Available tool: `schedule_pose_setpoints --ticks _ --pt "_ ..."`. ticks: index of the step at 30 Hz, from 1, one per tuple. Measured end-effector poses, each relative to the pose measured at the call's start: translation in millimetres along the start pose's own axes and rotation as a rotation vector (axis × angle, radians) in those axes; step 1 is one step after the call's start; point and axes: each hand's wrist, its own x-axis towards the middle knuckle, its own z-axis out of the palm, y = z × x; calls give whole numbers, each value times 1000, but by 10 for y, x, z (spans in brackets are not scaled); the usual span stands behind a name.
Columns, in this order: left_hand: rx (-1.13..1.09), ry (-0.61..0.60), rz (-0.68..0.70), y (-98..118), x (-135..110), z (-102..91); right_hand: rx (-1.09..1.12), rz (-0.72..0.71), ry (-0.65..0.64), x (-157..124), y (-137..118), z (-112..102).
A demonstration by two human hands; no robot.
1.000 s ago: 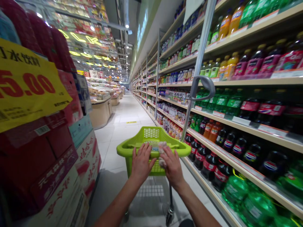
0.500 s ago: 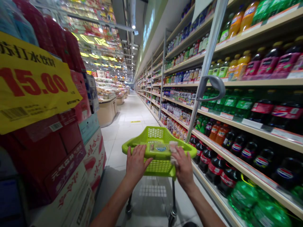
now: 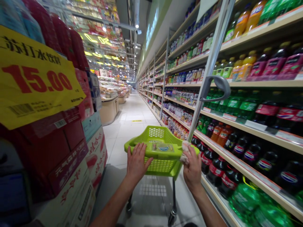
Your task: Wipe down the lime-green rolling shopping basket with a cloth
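A lime-green shopping cart (image 3: 162, 167) stands in front of me in the aisle, its plastic basket full of small holes. My left hand (image 3: 136, 162) is closed over the left part of the cart's handle bar (image 3: 163, 154), fingers on top and thumb at the near side. In my right hand (image 3: 193, 168) is a crumpled whitish cloth (image 3: 185, 154), pressed against the right end of the bar. Between the hands, a clear-covered label (image 3: 163, 147) sits on the handle. My right palm is hidden.
Bottled drinks fill the shelves (image 3: 258, 124) close on the right, where a grey handle (image 3: 220, 86) juts from a metal post. Stacked drink cartons (image 3: 94, 154) and a yellow price sign (image 3: 40, 78) flank the left. The tiled aisle (image 3: 132, 107) runs ahead past display counters (image 3: 109, 110).
My right hand has slid to the right along the handle with the cloth, out to its end. My left hand stays on the bar. The view has shifted slightly.
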Motion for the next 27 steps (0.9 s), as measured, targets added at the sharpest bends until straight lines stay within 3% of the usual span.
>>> schedule_pose_setpoints --ticks 2,5,7,9,13,15,18,21,24,27 --pt "1 12 -12 7 -8 11 25 -7 -9 0 -122 45" --pt "3 6 -13 38 -5 10 113 -183 -118 -14 -485 184" --pt "1 -4 0 41 -4 -5 131 -263 -142 -12 -589 231" --pt "-7 -13 13 28 -10 -23 103 -237 -118 10 -492 208" --pt "-30 -13 -5 14 -37 -29 21 -30 -42 90 -139 118" --pt "-55 3 -31 52 -33 -27 34 -2 -23 122 -160 152" --pt "-153 -8 -7 176 36 -53 135 -97 -103 153 -417 282" --pt "-288 -167 89 329 170 -111 213 -125 -190 198 -577 308" --pt "-328 -299 96 472 296 -135 159 -102 -300 236 -435 127" --pt "-314 -285 97 610 356 -87 51 -81 -416 239 -160 -78"
